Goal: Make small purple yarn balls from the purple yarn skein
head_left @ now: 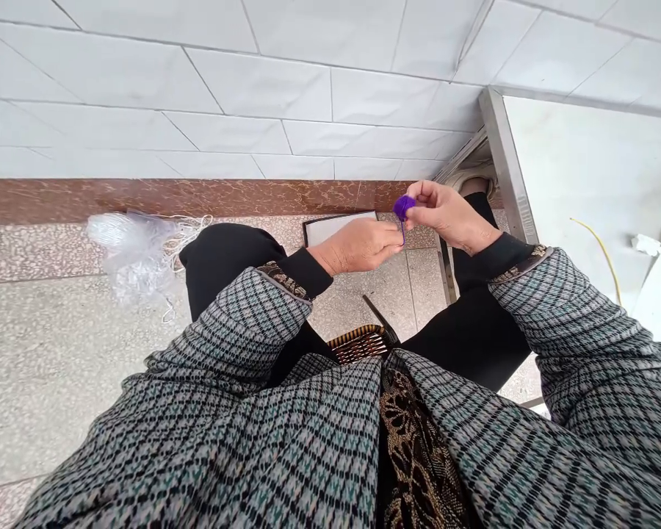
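Note:
A small purple bundle of yarn is pinched between the thumb and fingers of my right hand. From it a short purple strand runs down to the fingertips of my left hand, which are closed on it. Both hands are raised over the floor between my knees, close together but apart. The far side of the bundle is partly covered by my right fingers.
A white-topped table with a metal edge stands at right, bearing a yellow cord and a crumpled white scrap. Clear plastic bags with white cord lie on the floor at left. A dark-framed white panel leans below the tiled wall.

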The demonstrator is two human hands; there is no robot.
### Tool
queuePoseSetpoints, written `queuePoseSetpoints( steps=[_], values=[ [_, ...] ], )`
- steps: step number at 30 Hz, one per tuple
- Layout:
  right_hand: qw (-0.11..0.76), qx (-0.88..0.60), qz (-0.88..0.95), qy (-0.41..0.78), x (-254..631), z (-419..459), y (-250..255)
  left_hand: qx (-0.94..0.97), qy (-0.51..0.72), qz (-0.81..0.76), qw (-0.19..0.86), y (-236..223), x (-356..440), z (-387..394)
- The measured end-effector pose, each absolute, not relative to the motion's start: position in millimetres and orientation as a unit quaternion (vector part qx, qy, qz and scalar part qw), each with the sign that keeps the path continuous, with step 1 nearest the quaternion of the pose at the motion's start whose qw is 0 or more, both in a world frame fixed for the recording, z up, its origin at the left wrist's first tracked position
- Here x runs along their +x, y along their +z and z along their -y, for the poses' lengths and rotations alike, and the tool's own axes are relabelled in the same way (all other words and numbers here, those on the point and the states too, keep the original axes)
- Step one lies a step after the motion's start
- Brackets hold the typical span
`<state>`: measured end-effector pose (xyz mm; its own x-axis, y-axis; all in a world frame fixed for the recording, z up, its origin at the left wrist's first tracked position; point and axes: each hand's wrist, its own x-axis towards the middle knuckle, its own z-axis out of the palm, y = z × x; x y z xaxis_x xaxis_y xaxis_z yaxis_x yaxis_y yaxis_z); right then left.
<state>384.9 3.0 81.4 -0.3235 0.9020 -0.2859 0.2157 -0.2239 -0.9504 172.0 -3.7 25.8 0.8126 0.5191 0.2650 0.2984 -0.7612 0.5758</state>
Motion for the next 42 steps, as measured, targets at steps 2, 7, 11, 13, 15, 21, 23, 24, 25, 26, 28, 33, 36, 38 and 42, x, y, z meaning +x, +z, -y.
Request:
queuePoseSetpoints(
  steps=[2, 7, 11, 13, 15, 21, 23, 24, 25, 26, 28, 33, 36, 38, 42],
  values=[
    [0.208, -0.523, 0.595, 0.574, 385.7, -1.8, 77.9, 0.905, 0.241, -0.251, 0.245, 29.2, 171.0, 3.9],
    [0.141, -0.461, 0.593, 0.645, 380.0, 5.4, 86.4, 0.836, 0.306, -0.371, 0.265, 26.9, 165.4, -6.6],
    [0.251, -0.456, 0.551, 0.653, 375.5, 6.2, 90.2, 0.832, 0.276, -0.387, 0.287, 19.1, 164.0, -8.2],
    [0.292, -0.463, 0.530, 0.647, 374.6, 5.1, 87.8, 0.862, 0.237, -0.345, 0.285, 17.0, 164.1, -5.0],
    [0.311, -0.473, 0.518, 0.641, 374.1, 3.9, 84.1, 0.897, 0.201, -0.284, 0.272, 16.2, 164.4, -1.0],
    [0.309, -0.508, 0.525, 0.609, 370.7, 2.2, 74.0, 0.929, 0.212, -0.203, 0.225, 17.2, 164.5, 5.3],
    [0.310, -0.514, 0.525, 0.604, 368.7, 2.4, 71.6, 0.930, 0.226, -0.195, 0.215, 18.3, 164.1, 5.3],
    [0.309, -0.516, 0.526, 0.601, 367.6, 2.7, 70.8, 0.930, 0.231, -0.195, 0.209, 18.9, 163.8, 4.9],
    [0.305, -0.519, 0.530, 0.597, 366.5, 3.1, 70.3, 0.930, 0.235, -0.197, 0.203, 19.7, 163.5, 4.4],
    [0.295, -0.523, 0.537, 0.592, 365.3, 3.6, 70.2, 0.929, 0.241, -0.203, 0.197, 20.5, 163.0, 3.6],
    [0.257, -0.531, 0.560, 0.582, 363.1, 5.3, 71.2, 0.919, 0.260, -0.229, 0.187, 22.3, 161.6, 1.2],
    [0.184, -0.522, 0.569, 0.608, 358.0, 13.1, 78.9, 0.854, 0.324, -0.351, 0.207, 24.9, 156.7, -8.0],
    [0.216, -0.508, 0.512, 0.658, 357.0, 17.2, 84.0, 0.814, 0.340, -0.401, 0.248, 20.8, 154.9, -14.2],
    [0.244, -0.498, 0.482, 0.679, 358.1, 18.0, 86.1, 0.805, 0.320, -0.408, 0.288, 15.6, 155.9, -16.3],
    [0.315, -0.489, 0.456, 0.673, 363.8, 14.7, 83.0, 0.829, 0.243, -0.319, 0.389, 7.6, 165.5, -9.9]
  ],
)
